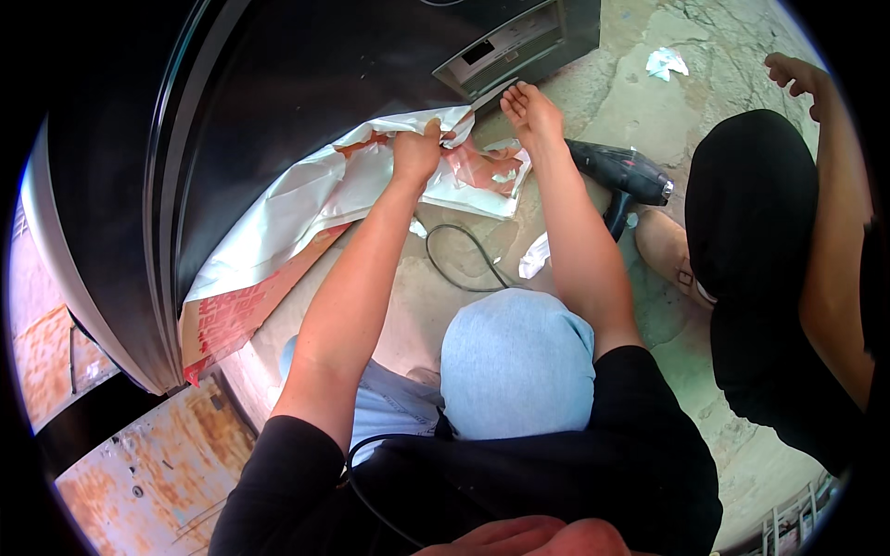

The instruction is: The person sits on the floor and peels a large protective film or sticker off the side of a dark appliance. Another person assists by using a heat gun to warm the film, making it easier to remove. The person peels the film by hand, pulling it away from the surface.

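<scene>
Hands (417, 156) at crumpled white sheeting (301, 199) beside smooth black panel (306, 88)

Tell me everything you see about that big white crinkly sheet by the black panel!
The big white crinkly sheet looks like paper or thin plastic; I can't tell which. It is long, creased and ragged at its right end, with reddish-brown patches there. It runs slantwise along the big shiny black panel, with red-printed brown cardboard showing below its left end. The bare left hand grips it near its upper edge.
</scene>
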`<state>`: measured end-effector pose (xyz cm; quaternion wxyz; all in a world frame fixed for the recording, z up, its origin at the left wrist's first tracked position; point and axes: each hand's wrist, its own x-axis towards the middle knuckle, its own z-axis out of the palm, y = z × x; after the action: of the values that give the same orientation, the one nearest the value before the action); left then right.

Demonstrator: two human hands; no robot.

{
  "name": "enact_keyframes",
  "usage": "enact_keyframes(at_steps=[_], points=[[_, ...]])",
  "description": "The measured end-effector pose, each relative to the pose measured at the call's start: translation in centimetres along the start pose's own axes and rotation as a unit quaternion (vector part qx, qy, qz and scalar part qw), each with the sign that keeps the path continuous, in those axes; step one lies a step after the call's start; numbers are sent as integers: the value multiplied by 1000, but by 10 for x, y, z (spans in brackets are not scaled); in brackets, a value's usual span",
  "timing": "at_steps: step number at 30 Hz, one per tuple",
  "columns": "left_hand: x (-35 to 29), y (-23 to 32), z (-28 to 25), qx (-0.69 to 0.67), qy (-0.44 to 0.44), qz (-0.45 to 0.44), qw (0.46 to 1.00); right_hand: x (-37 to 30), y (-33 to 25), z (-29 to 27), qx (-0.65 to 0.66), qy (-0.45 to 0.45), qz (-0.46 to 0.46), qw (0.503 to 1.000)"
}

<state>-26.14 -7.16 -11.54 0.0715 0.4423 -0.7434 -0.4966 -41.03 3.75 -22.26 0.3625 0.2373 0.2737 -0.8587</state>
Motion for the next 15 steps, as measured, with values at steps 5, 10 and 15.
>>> enact_keyframes(at_steps=[5,10,15], points=[[-3,2,-7,23,-9,-14,1000,16,16,0,70,-11,51,996],[-7,5,-5,-18,4,5,1000,17,17,4,90,0,76,993],[-6,5,-5,-5,0,-6,1000,20,16,5,91,10,81,992]])
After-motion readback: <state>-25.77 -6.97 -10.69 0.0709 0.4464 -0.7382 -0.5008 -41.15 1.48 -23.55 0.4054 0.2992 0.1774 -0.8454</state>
